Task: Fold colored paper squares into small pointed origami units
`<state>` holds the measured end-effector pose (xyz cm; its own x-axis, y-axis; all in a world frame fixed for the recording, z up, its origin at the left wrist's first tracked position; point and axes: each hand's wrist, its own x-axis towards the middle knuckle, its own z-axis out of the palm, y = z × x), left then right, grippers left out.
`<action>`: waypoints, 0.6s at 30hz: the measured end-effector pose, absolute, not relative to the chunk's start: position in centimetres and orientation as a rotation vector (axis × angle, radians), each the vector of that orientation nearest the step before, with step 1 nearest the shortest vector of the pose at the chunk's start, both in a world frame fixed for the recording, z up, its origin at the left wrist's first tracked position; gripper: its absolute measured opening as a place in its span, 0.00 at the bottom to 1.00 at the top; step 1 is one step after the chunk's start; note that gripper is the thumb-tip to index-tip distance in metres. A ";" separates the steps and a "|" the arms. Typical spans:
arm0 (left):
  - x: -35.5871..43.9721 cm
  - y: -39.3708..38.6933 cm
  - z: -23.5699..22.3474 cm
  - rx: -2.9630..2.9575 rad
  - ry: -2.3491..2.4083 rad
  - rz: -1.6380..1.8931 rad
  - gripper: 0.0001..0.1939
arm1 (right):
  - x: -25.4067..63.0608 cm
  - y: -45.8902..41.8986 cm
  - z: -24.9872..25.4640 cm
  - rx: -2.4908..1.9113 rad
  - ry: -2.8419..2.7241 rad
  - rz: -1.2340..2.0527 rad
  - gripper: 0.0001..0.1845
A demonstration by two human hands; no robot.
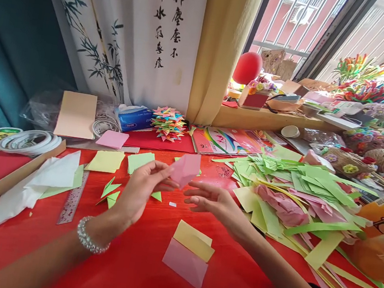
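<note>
My left hand [137, 188], with a beaded bracelet at the wrist, pinches a folded piece of pink paper [186, 169] by its left side, above the red tabletop [131, 269]. My right hand [212, 203] is open just below and right of the paper, its fingers stretched toward the left; I cannot tell whether a fingertip touches the paper. Below the hands lie a folded yellow paper [194, 240] and a pink paper [185, 263], partly overlapping. Folded green paper pieces [109, 193] rest left of my left hand, which partly hides another green piece [156, 196].
A heap of green, yellow and pink paper strips [301, 183] covers the right side. Left lie a clear ruler [72, 201], white tissue [43, 185] and a cardboard tray [27, 168]. Behind are paper stacks [105, 161], a tissue pack [134, 118] and a colourful folded-paper ball [168, 124].
</note>
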<state>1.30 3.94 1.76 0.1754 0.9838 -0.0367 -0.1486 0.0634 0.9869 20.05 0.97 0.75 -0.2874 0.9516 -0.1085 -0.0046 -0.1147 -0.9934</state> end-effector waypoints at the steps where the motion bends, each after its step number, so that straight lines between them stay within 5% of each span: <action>1: 1.8 3.4 1.6 1.137 0.989 1.091 0.12 | 19.9 0.9 0.7 -1.100 -1.348 1.523 0.18; 18: 2.7 2.5 1.8 1.337 0.879 0.646 0.14 | 19.9 1.0 1.0 -1.192 -1.442 1.348 0.14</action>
<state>2.72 2.50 1.76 0.5389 0.8253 -0.1687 0.0857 0.1455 0.9856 19.93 0.97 0.98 -0.2246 0.9736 -0.0415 0.1068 -0.0177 -0.9941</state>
